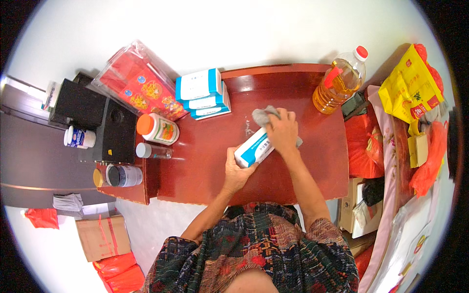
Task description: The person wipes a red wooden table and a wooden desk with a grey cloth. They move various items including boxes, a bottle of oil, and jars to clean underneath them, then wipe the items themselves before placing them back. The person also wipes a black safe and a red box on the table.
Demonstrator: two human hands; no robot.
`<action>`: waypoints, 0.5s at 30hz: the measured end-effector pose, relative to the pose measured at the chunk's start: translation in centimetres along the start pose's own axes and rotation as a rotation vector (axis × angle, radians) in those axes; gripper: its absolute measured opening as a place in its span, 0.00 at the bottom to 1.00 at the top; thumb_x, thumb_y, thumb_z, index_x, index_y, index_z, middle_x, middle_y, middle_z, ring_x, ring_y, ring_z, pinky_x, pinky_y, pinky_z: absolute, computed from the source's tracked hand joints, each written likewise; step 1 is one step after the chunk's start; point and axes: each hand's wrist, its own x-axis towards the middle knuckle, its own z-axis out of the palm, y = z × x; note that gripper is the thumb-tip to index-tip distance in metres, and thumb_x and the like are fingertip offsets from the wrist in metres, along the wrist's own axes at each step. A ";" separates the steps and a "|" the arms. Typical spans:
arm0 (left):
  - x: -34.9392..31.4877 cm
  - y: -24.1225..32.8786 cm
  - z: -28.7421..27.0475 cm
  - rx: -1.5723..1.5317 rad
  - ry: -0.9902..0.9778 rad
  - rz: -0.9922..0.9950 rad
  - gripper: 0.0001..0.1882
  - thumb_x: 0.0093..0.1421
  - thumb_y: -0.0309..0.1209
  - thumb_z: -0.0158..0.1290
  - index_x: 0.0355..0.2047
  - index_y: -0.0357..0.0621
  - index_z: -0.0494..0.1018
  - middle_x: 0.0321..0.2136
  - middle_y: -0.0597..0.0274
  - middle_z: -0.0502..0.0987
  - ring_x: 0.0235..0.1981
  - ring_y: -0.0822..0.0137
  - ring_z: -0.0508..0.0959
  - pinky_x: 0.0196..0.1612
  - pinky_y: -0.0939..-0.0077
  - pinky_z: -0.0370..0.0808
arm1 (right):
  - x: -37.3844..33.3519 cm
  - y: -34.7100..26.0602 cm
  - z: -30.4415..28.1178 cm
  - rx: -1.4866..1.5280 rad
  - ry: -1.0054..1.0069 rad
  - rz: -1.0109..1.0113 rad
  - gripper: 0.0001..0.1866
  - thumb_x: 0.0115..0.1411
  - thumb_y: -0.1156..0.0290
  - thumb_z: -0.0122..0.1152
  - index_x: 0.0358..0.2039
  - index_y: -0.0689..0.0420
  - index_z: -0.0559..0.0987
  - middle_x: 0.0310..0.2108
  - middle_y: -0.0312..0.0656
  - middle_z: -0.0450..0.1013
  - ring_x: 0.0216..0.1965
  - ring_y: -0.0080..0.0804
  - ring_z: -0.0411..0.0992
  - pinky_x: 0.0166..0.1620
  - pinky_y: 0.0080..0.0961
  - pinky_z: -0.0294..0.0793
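Left hand [238,172] grips a white-blue box [254,146]; right hand [282,130] presses a grey cloth [264,116] on it.

Bare table [205,166] left of the hands and between them and the oil bottle [342,83]; boxes [202,95] behind, jars [156,129] crowding the left edge.

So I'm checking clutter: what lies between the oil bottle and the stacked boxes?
In the head view, only bare red tabletop lies between oil bottle and stacked boxes.
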 end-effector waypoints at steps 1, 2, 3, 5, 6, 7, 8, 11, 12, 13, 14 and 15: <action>0.0 0.5 0.4 0.005 0.013 0.064 0.29 0.47 0.24 0.63 0.48 0.43 0.61 0.43 0.55 0.72 0.44 0.67 0.72 0.47 0.71 0.71 | 0.5 0.2 -0.4 0.012 -0.001 0.049 0.16 0.48 0.62 0.64 0.40 0.50 0.79 0.46 0.42 0.67 0.45 0.41 0.64 0.40 0.45 0.69; 0.1 0.9 0.6 0.008 0.026 0.128 0.29 0.47 0.23 0.63 0.47 0.43 0.61 0.41 0.57 0.73 0.43 0.69 0.72 0.46 0.72 0.72 | 0.7 0.2 -0.8 0.024 -0.001 0.099 0.16 0.49 0.63 0.63 0.39 0.51 0.79 0.44 0.42 0.68 0.44 0.42 0.64 0.39 0.42 0.70; -1.5 0.1 -0.6 0.050 0.053 0.117 0.28 0.47 0.23 0.63 0.47 0.42 0.61 0.41 0.57 0.73 0.43 0.69 0.72 0.46 0.72 0.72 | -1.4 -2.1 -1.0 0.052 -0.005 0.063 0.14 0.49 0.67 0.62 0.38 0.51 0.78 0.44 0.42 0.68 0.44 0.43 0.65 0.41 0.39 0.69; -3.0 -0.2 -2.0 0.145 0.126 0.095 0.28 0.47 0.22 0.63 0.47 0.41 0.61 0.39 0.58 0.73 0.42 0.70 0.72 0.45 0.73 0.72 | -4.2 -6.9 -1.8 0.163 -0.039 -0.044 0.14 0.48 0.70 0.61 0.38 0.53 0.77 0.44 0.43 0.69 0.43 0.45 0.65 0.42 0.38 0.68; -3.1 -0.8 -2.8 0.072 0.104 -0.015 0.28 0.47 0.22 0.63 0.46 0.42 0.62 0.39 0.61 0.73 0.40 0.72 0.73 0.43 0.72 0.73 | -5.2 -8.8 -2.4 0.231 -0.047 -0.152 0.16 0.47 0.71 0.61 0.39 0.54 0.77 0.45 0.45 0.68 0.43 0.45 0.65 0.43 0.39 0.68; -3.9 -0.6 -3.4 -0.047 0.137 0.097 0.27 0.47 0.22 0.63 0.44 0.43 0.61 0.38 0.63 0.73 0.38 0.73 0.72 0.41 0.74 0.73 | -7.0 -11.2 -2.7 0.327 -0.025 -0.191 0.18 0.46 0.72 0.61 0.41 0.55 0.77 0.47 0.45 0.67 0.44 0.45 0.65 0.46 0.39 0.67; -4.2 -0.7 -4.0 -0.154 0.122 0.090 0.26 0.47 0.21 0.63 0.43 0.43 0.61 0.38 0.64 0.72 0.38 0.74 0.72 0.40 0.75 0.73 | -7.9 -13.0 -3.1 0.388 -0.013 -0.224 0.19 0.45 0.73 0.60 0.41 0.56 0.77 0.47 0.46 0.67 0.44 0.46 0.65 0.47 0.40 0.67; -5.5 -0.1 -6.0 -0.235 0.090 0.035 0.25 0.47 0.20 0.62 0.40 0.44 0.60 0.38 0.63 0.72 0.38 0.74 0.73 0.40 0.76 0.74 | -9.3 -14.3 -3.1 0.407 0.134 -0.235 0.18 0.45 0.76 0.59 0.41 0.59 0.76 0.47 0.50 0.65 0.46 0.50 0.64 0.49 0.42 0.66; -6.0 0.3 -6.2 -0.229 0.089 0.017 0.25 0.48 0.19 0.62 0.40 0.44 0.59 0.38 0.62 0.73 0.39 0.73 0.73 0.41 0.76 0.74 | -9.3 -13.8 -2.4 0.316 0.243 -0.174 0.18 0.45 0.75 0.58 0.40 0.60 0.76 0.47 0.53 0.65 0.47 0.52 0.64 0.48 0.44 0.66; -6.4 0.6 -6.2 -0.313 0.088 0.025 0.25 0.48 0.19 0.62 0.40 0.44 0.59 0.38 0.62 0.73 0.40 0.73 0.73 0.42 0.76 0.74 | -8.7 -13.1 -1.9 0.263 0.309 -0.116 0.17 0.50 0.75 0.56 0.42 0.61 0.75 0.48 0.53 0.64 0.48 0.52 0.62 0.50 0.44 0.64; -6.8 0.9 -6.1 -0.396 0.088 0.033 0.25 0.48 0.19 0.63 0.40 0.43 0.59 0.39 0.61 0.73 0.40 0.72 0.74 0.43 0.75 0.74 | -8.2 -12.5 -1.7 0.257 0.352 -0.007 0.17 0.52 0.74 0.55 0.45 0.61 0.74 0.49 0.53 0.63 0.49 0.51 0.62 0.50 0.44 0.63; -7.0 1.1 -6.1 -0.481 0.087 0.045 0.25 0.49 0.19 0.63 0.40 0.43 0.59 0.39 0.61 0.73 0.41 0.71 0.74 0.44 0.75 0.74 | -7.8 -12.2 -1.7 0.251 0.398 0.098 0.18 0.55 0.73 0.54 0.47 0.61 0.74 0.49 0.53 0.62 0.49 0.51 0.61 0.51 0.44 0.62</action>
